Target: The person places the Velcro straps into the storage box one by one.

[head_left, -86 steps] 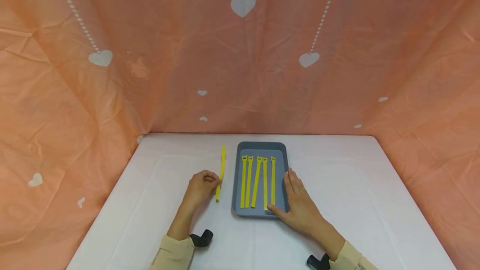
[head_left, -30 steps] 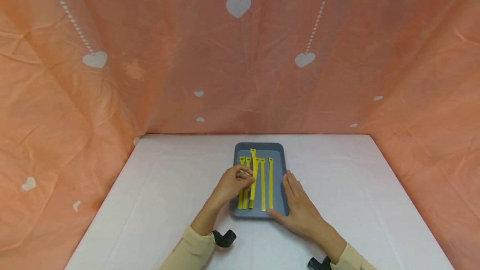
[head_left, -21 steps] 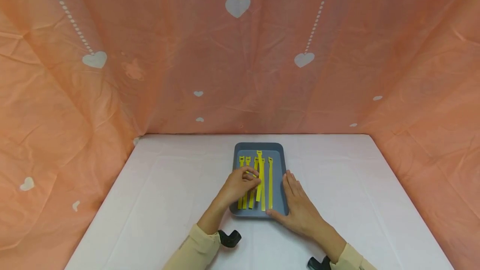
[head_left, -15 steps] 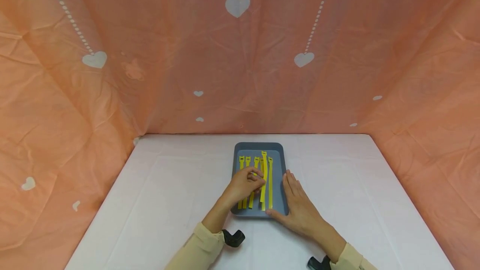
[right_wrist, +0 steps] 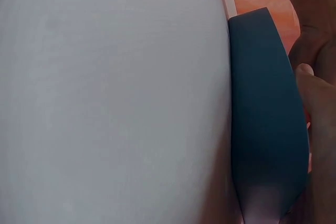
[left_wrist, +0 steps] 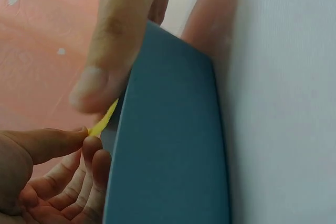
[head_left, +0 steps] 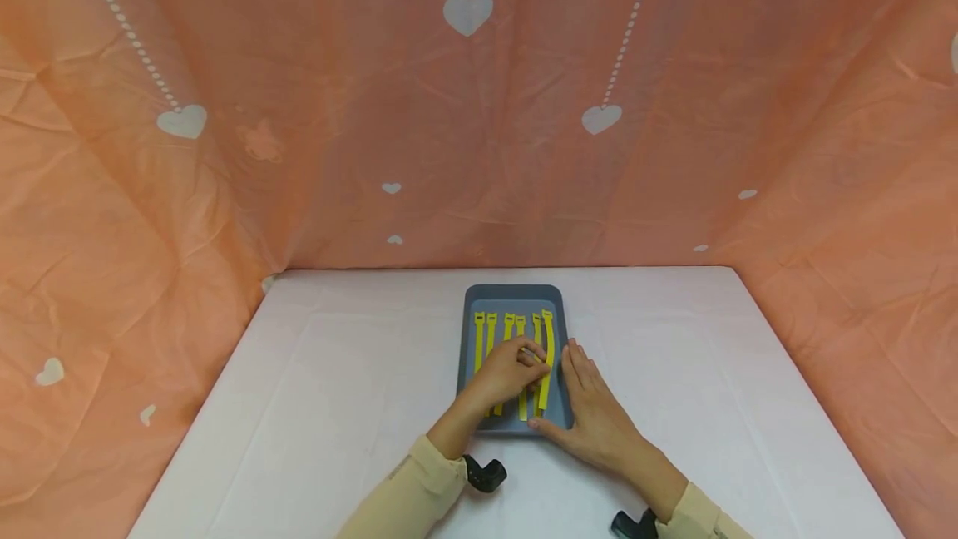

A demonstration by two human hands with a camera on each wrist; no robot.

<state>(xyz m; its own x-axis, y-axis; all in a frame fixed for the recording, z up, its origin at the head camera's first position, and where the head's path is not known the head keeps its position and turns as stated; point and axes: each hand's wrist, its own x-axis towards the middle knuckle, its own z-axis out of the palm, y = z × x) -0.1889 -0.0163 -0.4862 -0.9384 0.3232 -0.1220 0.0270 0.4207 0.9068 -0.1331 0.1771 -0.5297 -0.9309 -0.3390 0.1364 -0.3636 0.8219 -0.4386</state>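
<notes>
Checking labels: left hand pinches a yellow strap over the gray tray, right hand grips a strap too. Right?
Not quite. In the head view the right hand holds no strap; it lies flat, fingers straight, against the gray tray. The left hand does pinch a yellow strap.

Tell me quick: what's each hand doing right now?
Left hand: pinches a yellow strap over the grey tray.
Right hand: open, fingers straight, resting against the tray's right edge, holding nothing.

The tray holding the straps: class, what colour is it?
The tray is dark blue-grey; the head view shows it best, with yellow straps inside.
</notes>
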